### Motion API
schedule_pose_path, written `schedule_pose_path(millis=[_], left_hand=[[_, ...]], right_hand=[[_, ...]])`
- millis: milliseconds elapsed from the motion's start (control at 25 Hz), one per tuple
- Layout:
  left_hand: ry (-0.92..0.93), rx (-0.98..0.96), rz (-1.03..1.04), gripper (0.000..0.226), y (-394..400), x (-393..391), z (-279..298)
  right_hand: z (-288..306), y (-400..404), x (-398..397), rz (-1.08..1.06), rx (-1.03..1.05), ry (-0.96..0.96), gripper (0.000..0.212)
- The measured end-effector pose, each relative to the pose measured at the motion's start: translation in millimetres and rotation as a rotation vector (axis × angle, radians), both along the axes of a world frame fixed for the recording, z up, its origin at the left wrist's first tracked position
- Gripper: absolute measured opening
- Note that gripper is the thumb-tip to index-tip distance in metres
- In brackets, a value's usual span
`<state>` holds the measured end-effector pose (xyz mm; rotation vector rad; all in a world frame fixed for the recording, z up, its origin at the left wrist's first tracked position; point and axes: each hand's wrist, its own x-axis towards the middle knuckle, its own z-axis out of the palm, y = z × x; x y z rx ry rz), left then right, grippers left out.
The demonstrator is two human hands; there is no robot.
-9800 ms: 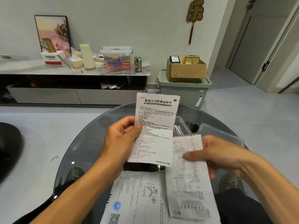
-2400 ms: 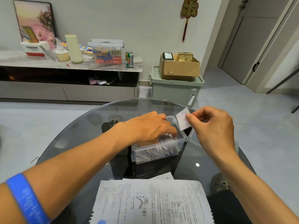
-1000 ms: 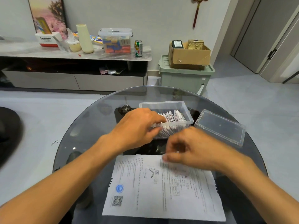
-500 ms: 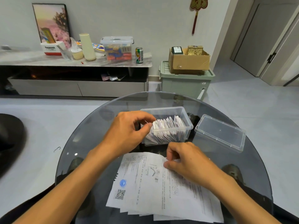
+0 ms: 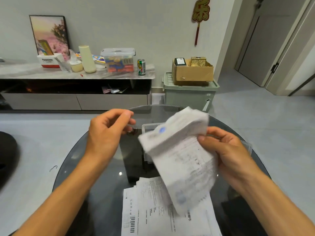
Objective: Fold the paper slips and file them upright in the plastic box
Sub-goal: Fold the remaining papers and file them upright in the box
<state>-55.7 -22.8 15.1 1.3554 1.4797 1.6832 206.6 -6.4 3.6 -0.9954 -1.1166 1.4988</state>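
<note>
My right hand [image 5: 226,150] grips a large printed paper sheet [image 5: 180,157] by its right edge and holds it up above the round glass table [image 5: 81,167]; the sheet is motion-blurred and bent over at the top. My left hand [image 5: 107,133] hovers to the left of the sheet with its fingers loosely curled, holding nothing. The clear plastic box [image 5: 148,127] stands behind the sheet, and only its far left corner shows. More printed paper slips [image 5: 153,210] lie in a stack at the near edge of the table.
The box's clear lid [image 5: 247,145] peeks out behind my right hand. Beyond the table stand a low cabinet [image 5: 76,92] with a storage tub, can and bottles, and a green bin [image 5: 189,94] with a cardboard box on top. A dark seat [image 5: 6,159] is at the left.
My right hand has lifted the top sheet off the stack and raised it in front of the box. My left hand has left the box and moved up and away.
</note>
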Motion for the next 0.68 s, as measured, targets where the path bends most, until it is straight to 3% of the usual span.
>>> schedule_pose_path(millis=[80,200,360,560,680], left_hand=[[-0.208,-0.177,-0.268,0.039,-3,9,-1],[-0.245,-0.283,-0.578,0.045,-14,29,-7],[-0.145,-0.252,-0.448,0.04,-15,40,-14],[-0.105,-0.172,-0.246,0.042,-10,39,-15],[-0.27,-0.174,-0.334,0.042,-11,38,-13]], right_hand=[[-2,1,-2,-0.058,-0.072,0.156,0.029],[-8,-1,-9,-0.083,-0.122,0.209,0.029],[-9,-4,-13,-0.074,-0.134,0.187,0.017],[-9,-6,-12,0.102,-0.238,0.08,0.034],[-8,-8,-15,0.05,-0.186,-0.022,0.03]])
